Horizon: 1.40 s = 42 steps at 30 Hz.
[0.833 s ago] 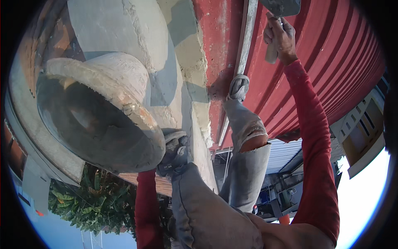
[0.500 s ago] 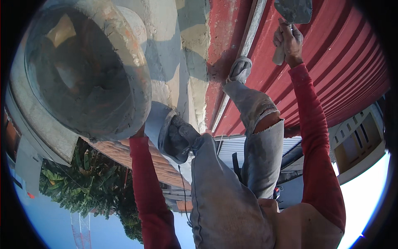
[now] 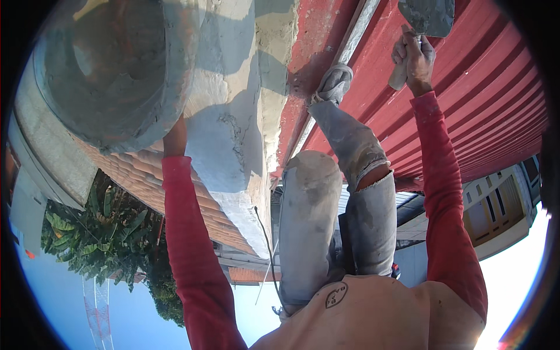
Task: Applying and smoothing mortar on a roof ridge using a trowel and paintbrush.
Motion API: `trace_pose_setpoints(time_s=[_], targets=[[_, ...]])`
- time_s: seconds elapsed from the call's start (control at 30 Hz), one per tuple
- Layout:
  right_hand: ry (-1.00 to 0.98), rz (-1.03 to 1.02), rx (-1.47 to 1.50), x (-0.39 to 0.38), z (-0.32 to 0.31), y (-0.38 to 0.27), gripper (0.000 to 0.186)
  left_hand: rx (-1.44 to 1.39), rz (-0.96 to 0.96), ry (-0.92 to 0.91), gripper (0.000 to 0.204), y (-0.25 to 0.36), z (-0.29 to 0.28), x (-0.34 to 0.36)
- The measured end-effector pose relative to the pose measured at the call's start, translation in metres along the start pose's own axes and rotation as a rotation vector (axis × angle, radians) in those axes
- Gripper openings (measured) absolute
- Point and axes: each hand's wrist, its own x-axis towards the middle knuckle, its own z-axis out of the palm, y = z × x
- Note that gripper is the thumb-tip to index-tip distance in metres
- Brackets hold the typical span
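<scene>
Your right hand [image 3: 415,58] is raised toward the top right, fingers curled in a fist around the pale handle of a grey steel trowel [image 3: 429,16] whose flat blade sits just above your knuckles, in front of the red corrugated metal sheeting [image 3: 496,99]. Your left arm in its red sleeve [image 3: 186,233] reaches up to the round grey mortar-caked bucket [image 3: 111,64] at the upper left; the left hand [image 3: 174,137] meets the bucket's rim from below, but the rim hides the fingers, so you cannot tell how they are set (only the wrist and the heel of the hand show). The bucket's open mouth faces the camera — its inside crusted with dried grey mortar. Between your arms runs a rough grey plastered concrete wall edge [image 3: 233,134], touching the red-painted strip beside the sheeting. Your grey, dusty trousers [image 3: 326,221] stretch toward that edge — one grey shoe [image 3: 333,83] planted against it.
</scene>
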Motion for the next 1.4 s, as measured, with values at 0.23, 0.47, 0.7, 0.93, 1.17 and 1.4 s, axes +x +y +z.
trace_pose_setpoints(time_s=[0.23,0.47,0.7,0.93,1.17,1.4], targets=[[0.001,0.020,-0.021,-0.014,-0.007,0.024,0.013,-0.138,-0.066,0.038,0.042,0.027,0.009,-0.004],[-0.078,-0.031,-0.058,-0.037,-0.022,0.025,0.011,0.042,0.007,0.188,0.078,0.009,0.016,0.003],[-0.056,-0.050,-0.032,-0.076,-0.062,0.026,0.012,-0.013,0.055,0.212,0.082,0.030,0.024,-0.007],[0.042,-0.026,-0.002,-0.158,-0.107,0.038,0.014,0.430,0.192,0.465,0.076,0.002,0.069,-0.130],[0.122,-0.016,0.082,-0.223,-0.138,0.089,0.009,0.445,-0.064,0.452,0.089,0.002,0.071,-0.130],[0.132,-0.019,0.096,-0.267,-0.147,0.123,0.015,0.383,-0.085,0.477,0.096,0.014,0.074,-0.138]])
